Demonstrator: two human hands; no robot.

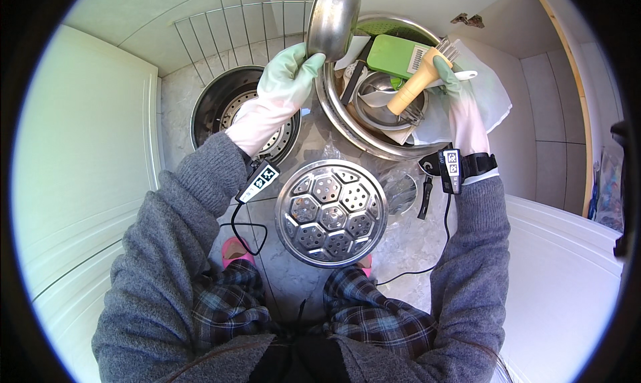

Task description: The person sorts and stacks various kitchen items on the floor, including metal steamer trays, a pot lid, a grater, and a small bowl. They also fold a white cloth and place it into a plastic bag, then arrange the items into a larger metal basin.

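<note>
My left hand [288,80], in a white-and-green rubber glove, grips the rim of a stainless steel bowl [333,20] tilted on its side. My right hand [458,87], gloved alike, holds a wooden-handled tool [413,85] with thin metal prongs at its upper end; its fingers are partly hidden. Under that tool sits a wide metal basin [345,133] full of kitchenware. It holds a green plastic box [390,55] with a pale label, a small steel bowl [365,110] and a white spoon [378,99]. A white handle end [466,75] shows beside my right hand.
A steel steamer plate [333,215] with holes lies before my feet. At left stands a dark pot [210,98] with a perforated insert, near a wire rack [235,30]. White cabinet doors [95,118] flank both sides. Clear plastic [400,193] and a black-handled item [425,198] lie on the floor.
</note>
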